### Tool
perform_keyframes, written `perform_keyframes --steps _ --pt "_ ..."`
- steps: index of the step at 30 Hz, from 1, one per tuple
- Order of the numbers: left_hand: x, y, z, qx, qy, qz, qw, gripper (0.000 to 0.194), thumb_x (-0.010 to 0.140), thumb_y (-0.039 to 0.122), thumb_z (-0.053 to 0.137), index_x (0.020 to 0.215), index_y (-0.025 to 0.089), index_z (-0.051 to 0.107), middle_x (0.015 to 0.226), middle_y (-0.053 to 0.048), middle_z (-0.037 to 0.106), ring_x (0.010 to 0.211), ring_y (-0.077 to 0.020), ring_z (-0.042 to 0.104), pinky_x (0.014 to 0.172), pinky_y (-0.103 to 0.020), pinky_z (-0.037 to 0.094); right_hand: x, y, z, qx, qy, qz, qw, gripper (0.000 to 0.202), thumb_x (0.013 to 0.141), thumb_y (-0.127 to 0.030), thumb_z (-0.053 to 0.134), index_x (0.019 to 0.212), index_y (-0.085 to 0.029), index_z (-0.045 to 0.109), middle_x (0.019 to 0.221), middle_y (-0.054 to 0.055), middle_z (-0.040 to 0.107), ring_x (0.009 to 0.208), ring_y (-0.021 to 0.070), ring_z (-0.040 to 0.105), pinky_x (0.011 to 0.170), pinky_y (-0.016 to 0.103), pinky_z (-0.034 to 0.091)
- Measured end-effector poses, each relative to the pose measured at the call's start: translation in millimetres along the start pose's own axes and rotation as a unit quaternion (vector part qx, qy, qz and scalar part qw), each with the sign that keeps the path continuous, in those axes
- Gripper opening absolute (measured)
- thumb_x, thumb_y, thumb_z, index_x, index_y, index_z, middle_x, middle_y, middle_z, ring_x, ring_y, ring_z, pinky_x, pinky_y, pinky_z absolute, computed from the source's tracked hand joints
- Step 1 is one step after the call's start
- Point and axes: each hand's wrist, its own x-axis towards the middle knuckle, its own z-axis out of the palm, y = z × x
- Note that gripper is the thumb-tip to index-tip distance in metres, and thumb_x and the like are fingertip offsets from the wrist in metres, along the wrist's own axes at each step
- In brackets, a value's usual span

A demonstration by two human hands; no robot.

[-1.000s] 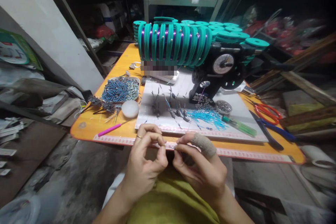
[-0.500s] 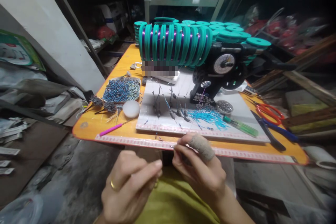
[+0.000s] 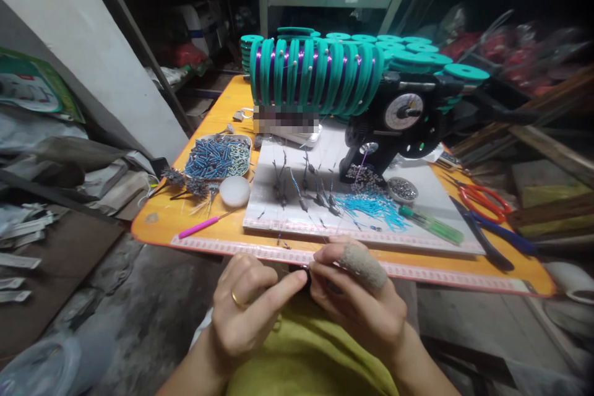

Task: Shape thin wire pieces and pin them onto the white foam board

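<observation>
My left hand (image 3: 253,303), with a gold ring, is closed at the table's front edge, its index finger stretched toward my right fingertips; what it holds, if anything, is too small to tell. My right hand (image 3: 355,288) is pinched beside it, a grey wrap (image 3: 364,265) round one finger. A tiny dark thing shows between the fingertips, too small to make out. Beyond the hands, a white board (image 3: 273,216) bears several upright dark wire pieces (image 3: 304,189) and a pile of light-blue pieces (image 3: 375,209).
Green spools (image 3: 315,74) with purple wire stand on a black machine (image 3: 403,114) at the back. A tray of blue pieces (image 3: 213,158), a white round lump (image 3: 234,190) and a pink-handled tool (image 3: 198,227) lie left. Green screwdriver (image 3: 434,226) and red-handled pliers (image 3: 487,201) lie right.
My left hand has moved right and its fingertip now comes close to my right fingertips. My right hand stays pinched, nearly in place. The view has shifted slightly.
</observation>
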Motion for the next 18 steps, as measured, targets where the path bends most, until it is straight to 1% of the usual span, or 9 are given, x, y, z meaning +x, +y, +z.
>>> perform_keyframes --steps 3,6,8,10,11,14,15,17,18 --pt "-1 0 6.6 -0.045 0.024 -0.014 0.999 0.045 0.082 0.000 0.060 0.120 0.022 0.067 0.069 0.001 0.050 0.065 -0.0131 0.048 0.059 -0.029 0.041 0 3 -6 0.064 -0.024 0.031 0.997 0.019 0.084 -0.008 0.063 0.099 -0.019 0.067 0.085 0.005 0.067 0.079 0.0200 0.066 0.084 0.044 0.060" --pt "1 2 13.1 -0.085 0.046 -0.047 0.994 0.046 0.082 0.001 0.062 0.119 0.027 0.068 0.065 0.003 0.044 0.063 -0.0123 0.046 0.056 -0.027 0.039 -1 4 -10 0.103 -0.043 0.098 0.989 0.018 0.087 -0.010 0.059 0.095 -0.023 0.067 0.078 0.002 0.066 0.076 0.0204 0.067 0.083 0.041 0.062" --pt "4 5 15.7 -0.117 0.061 -0.073 0.988 0.044 0.080 0.001 0.066 0.114 0.028 0.070 0.065 0.004 0.041 0.061 -0.0112 0.045 0.054 -0.026 0.038 -2 4 -11 0.116 -0.044 0.134 0.983 0.016 0.089 -0.010 0.057 0.093 -0.024 0.066 0.076 0.002 0.066 0.076 0.0211 0.067 0.081 0.040 0.062" --pt "8 9 17.1 -0.157 0.077 -0.099 0.980 0.037 0.078 0.003 0.070 0.106 0.027 0.073 0.069 0.003 0.042 0.063 -0.0105 0.047 0.054 -0.025 0.040 -2 4 -12 0.134 -0.042 0.140 0.980 0.015 0.089 -0.012 0.057 0.091 -0.024 0.065 0.077 0.002 0.066 0.076 0.0207 0.067 0.083 0.040 0.062" --pt "9 11 17.5 -0.182 0.084 -0.117 0.973 0.032 0.078 0.004 0.071 0.101 0.026 0.075 0.076 0.001 0.047 0.067 -0.0105 0.050 0.056 -0.024 0.043 -1 4 -12 0.140 -0.041 0.132 0.980 0.014 0.089 -0.013 0.057 0.091 -0.024 0.065 0.078 0.001 0.067 0.075 0.0200 0.068 0.084 0.040 0.061" --pt "14 15 18.1 -0.285 0.074 -0.191 0.936 0.022 0.078 0.005 0.072 0.090 0.024 0.075 0.104 -0.005 0.061 0.079 -0.0125 0.060 0.067 -0.025 0.051 3 4 -13 0.137 -0.026 0.082 0.987 0.016 0.088 -0.012 0.057 0.094 -0.025 0.064 0.078 0.000 0.066 0.070 0.0168 0.067 0.084 0.038 0.060" --pt "16 16 18.2 -0.325 0.061 -0.217 0.918 0.021 0.078 0.005 0.071 0.087 0.024 0.074 0.103 -0.005 0.065 0.079 -0.0130 0.062 0.068 -0.026 0.052 5 4 -14 0.129 -0.017 0.060 0.990 0.018 0.087 -0.010 0.058 0.096 -0.025 0.065 0.077 -0.001 0.066 0.069 0.0159 0.067 0.084 0.037 0.060" --pt "19 16 18.1 -0.396 0.036 -0.260 0.880 0.018 0.080 0.006 0.070 0.085 0.024 0.073 0.086 -0.002 0.070 0.075 -0.0130 0.064 0.067 -0.024 0.052 8 4 -16 0.121 -0.009 0.026 0.992 0.022 0.084 -0.008 0.061 0.099 -0.024 0.065 0.077 0.000 0.065 0.069 0.0154 0.066 0.085 0.037 0.059" --pt "20 16 18.0 -0.423 0.029 -0.277 0.862 0.016 0.081 0.008 0.070 0.084 0.023 0.073 0.077 0.000 0.069 0.072 -0.0130 0.064 0.066 -0.024 0.051 9 4 -17 0.127 -0.016 0.024 0.991 0.023 0.083 -0.008 0.063 0.099 -0.023 0.065 0.077 0.000 0.065 0.070 0.0157 0.066 0.087 0.038 0.058"
